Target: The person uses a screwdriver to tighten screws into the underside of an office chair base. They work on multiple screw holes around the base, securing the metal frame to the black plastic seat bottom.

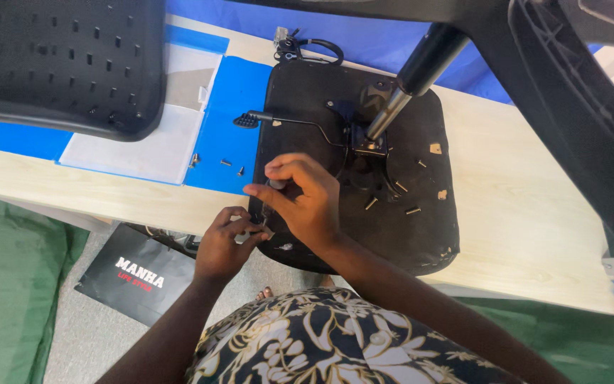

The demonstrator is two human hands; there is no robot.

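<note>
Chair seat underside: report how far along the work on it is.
Done, by the look of it: the metal mechanism with its gas cylinder sits on the upturned seat. In hand: the right hand holds a small tool at the seat's near left edge, the left hand steadying something beside it. Left: loose screws lie on the seat, more on the blue sheet.

Your right hand [307, 195] grips a small tool upright at the near left corner of the upturned black chair seat [421, 235] on the desk [534, 227]. Your left hand [227, 242] pinches its tip. Loose screws [392, 199] lie on the seat, right of your hands.
</note>
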